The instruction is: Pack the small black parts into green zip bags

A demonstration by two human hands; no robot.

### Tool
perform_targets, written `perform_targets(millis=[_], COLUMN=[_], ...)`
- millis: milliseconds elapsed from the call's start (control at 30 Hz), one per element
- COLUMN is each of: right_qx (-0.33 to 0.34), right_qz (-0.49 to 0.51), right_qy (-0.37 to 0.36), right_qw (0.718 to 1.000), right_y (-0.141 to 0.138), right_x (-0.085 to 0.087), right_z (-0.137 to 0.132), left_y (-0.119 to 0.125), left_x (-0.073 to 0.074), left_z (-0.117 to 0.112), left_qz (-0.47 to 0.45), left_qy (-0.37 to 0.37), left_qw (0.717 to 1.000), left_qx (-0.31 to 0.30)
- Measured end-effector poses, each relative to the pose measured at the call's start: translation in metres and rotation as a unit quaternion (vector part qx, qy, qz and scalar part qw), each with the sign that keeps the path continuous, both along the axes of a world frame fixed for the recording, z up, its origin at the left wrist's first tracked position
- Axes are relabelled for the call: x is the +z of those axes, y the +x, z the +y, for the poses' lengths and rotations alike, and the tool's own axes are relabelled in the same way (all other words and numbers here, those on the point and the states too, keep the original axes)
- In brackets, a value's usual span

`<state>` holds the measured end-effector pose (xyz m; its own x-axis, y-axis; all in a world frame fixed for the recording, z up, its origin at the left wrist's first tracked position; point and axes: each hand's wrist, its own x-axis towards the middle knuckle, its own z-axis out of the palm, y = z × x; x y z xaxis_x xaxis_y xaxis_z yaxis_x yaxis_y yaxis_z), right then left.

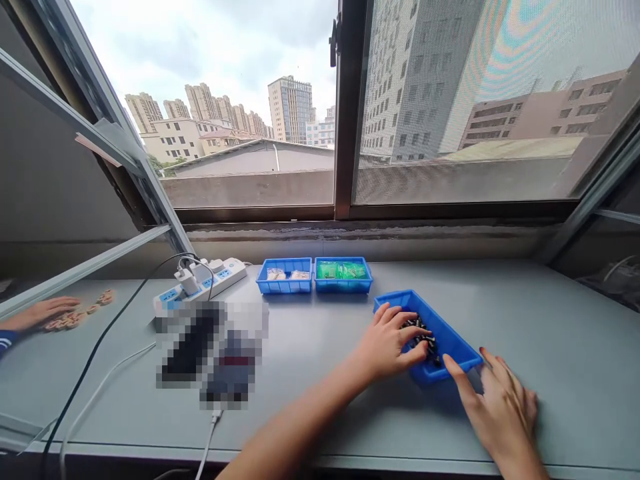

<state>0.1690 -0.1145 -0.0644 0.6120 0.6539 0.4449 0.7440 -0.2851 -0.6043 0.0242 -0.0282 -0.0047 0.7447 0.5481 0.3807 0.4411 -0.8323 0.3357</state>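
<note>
A blue tray [453,339] of several small dark parts [425,339] lies at an angle on the grey table [320,400]. My left hand [387,341] reaches into it, fingers bent down among the parts; whether any part is gripped is hidden. My right hand [503,407] rests on the table at the tray's near right corner, fingers spread and thumb touching the rim.
Two more blue trays stand at the back: one [285,275] with pale bagged pieces, one [343,275] with green bagged pieces. A white power strip [200,283] with cables and a blurred patch [213,350] lie to the left. Another person's hand [37,313] rests far left.
</note>
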Motion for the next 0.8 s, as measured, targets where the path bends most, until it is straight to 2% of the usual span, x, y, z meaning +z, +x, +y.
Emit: perform_targets(millis=[167,367,467,600,700,800], right_qx=[0.009,0.01,0.005,-0.013,-0.013,-0.006], right_qz=[0.043,0.061,0.127,0.236,0.234,0.229], right_qy=[-0.013,0.055,0.07,0.117,0.173,0.193], right_qw=[0.999,0.997,0.989,0.965,0.957,0.954], right_y=[-0.011,-0.029,-0.04,-0.054,-0.059,-0.06], right_x=[0.01,0.022,0.029,0.036,0.037,0.035], right_z=[-0.004,-0.013,-0.019,-0.024,-0.023,-0.022], left_y=[-0.008,-0.011,-0.01,-0.01,-0.01,-0.01], left_x=[0.0,0.004,0.004,0.004,0.004,0.005], left_z=[-0.001,0.0,0.0,-0.001,0.0,0.002], left_qz=[0.003,0.007,0.018,0.029,0.028,0.022], left_qy=[-0.036,-0.06,-0.061,-0.063,-0.058,-0.049], left_qw=[0.999,0.998,0.996,0.994,0.995,0.995], left_qx=[-0.014,-0.036,-0.056,-0.08,-0.082,-0.085])
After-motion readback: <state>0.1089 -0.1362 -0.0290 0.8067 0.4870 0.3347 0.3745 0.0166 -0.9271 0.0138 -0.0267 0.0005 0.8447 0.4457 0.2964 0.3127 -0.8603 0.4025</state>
